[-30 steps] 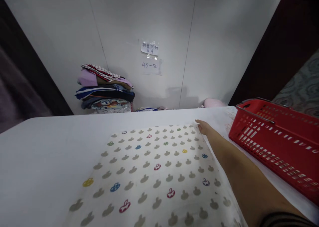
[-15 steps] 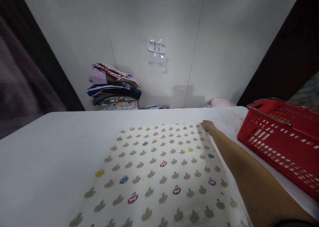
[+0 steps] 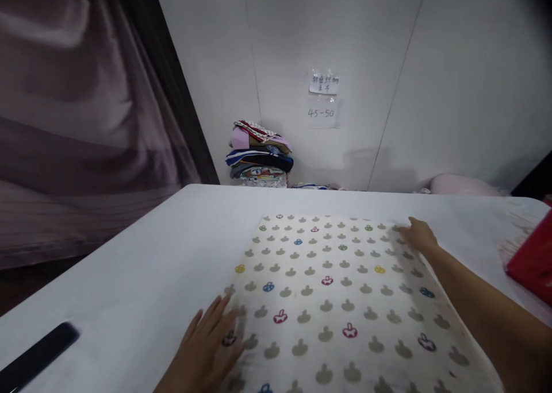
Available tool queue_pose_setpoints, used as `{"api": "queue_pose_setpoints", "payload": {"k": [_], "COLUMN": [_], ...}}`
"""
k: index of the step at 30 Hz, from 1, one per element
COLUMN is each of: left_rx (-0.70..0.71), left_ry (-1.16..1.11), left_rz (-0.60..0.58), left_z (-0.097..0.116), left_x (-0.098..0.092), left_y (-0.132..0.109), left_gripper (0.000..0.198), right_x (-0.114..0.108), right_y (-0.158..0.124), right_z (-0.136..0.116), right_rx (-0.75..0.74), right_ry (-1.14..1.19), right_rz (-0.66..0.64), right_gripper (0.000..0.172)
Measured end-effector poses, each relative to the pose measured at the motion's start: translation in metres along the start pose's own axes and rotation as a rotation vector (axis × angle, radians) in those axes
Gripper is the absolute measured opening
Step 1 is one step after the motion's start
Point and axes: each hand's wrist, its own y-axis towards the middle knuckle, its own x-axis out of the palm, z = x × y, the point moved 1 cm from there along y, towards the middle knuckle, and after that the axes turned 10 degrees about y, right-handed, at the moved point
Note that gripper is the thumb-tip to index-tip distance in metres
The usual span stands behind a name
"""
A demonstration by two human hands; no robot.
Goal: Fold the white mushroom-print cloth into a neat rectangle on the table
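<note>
A cream cloth printed with small grey and coloured mushroom shapes lies flat on the white table. My left hand rests flat on the cloth's near left edge, fingers spread. My right hand reaches to the cloth's far right corner, with the fingers on the fabric there. Whether it pinches the corner is unclear.
A dark flat object lies at the table's near left. A red basket shows at the right edge. Folded clothes are stacked against the white wall behind the table, under paper notes. A purplish curtain hangs at the left.
The view has swung left, pushing the red basket almost out of sight. My left hand has come into view and settled on the cloth's near left edge. My right hand stays at the far right corner.
</note>
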Motion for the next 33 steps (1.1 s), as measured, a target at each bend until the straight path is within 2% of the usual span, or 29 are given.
{"api": "queue_pose_setpoints", "payload": {"k": [3, 6, 8, 11, 13, 16, 19, 21, 25, 27, 29, 31, 33], "left_rx": [0.078, 0.111, 0.124, 0.120, -0.004, -0.145, -0.157, -0.166, -0.181, -0.189, -0.177, -0.095, 0.006], "left_ry": [-0.032, -0.063, -0.079, -0.048, -0.036, -0.062, -0.071, -0.070, -0.076, -0.078, -0.055, -0.024, -0.025], "left_rz": [-0.089, -0.162, -0.155, -0.140, -0.198, -0.239, -0.219, -0.224, -0.269, -0.285, -0.239, -0.161, -0.142], "left_z": [0.026, 0.053, 0.066, 0.070, 0.065, 0.054, 0.049, 0.048, 0.050, 0.053, 0.058, 0.065, 0.073], "left_x": [-0.021, -0.022, -0.011, 0.016, 0.034, 0.055, 0.066, 0.067, 0.059, 0.053, 0.048, 0.046, 0.048], "left_y": [0.059, 0.129, 0.176, 0.233, 0.258, 0.274, 0.276, 0.276, 0.277, 0.277, 0.279, 0.281, 0.283], "left_gripper": [0.050, 0.055, 0.056, 0.061, 0.065, 0.072, 0.075, 0.076, 0.077, 0.077, 0.073, 0.069, 0.068], "right_x": [0.009, 0.030, 0.043, 0.051, 0.051, 0.047, 0.042, 0.039, 0.038, 0.039, 0.043, 0.049, 0.055], "right_y": [-0.022, -0.051, -0.063, -0.065, -0.060, -0.052, -0.043, -0.037, -0.032, -0.037, -0.045, -0.053, -0.058], "right_z": [-0.024, -0.055, -0.068, -0.073, -0.071, -0.066, -0.061, -0.059, -0.059, -0.062, -0.067, -0.073, -0.081], "right_rx": [-0.189, -0.426, -0.482, -0.431, -0.395, -0.360, -0.260, -0.202, -0.178, -0.212, -0.294, -0.389, -0.437], "right_ry": [-0.097, -0.065, -0.085, -0.173, -0.216, -0.240, -0.270, -0.295, -0.335, -0.347, -0.336, -0.302, -0.259], "right_rz": [-0.016, -0.172, -0.300, -0.390, -0.403, -0.425, -0.401, -0.372, -0.343, -0.292, -0.278, -0.330, -0.401], "right_gripper": [0.049, 0.053, 0.057, 0.059, 0.059, 0.059, 0.062, 0.063, 0.066, 0.067, 0.067, 0.067, 0.068]}}
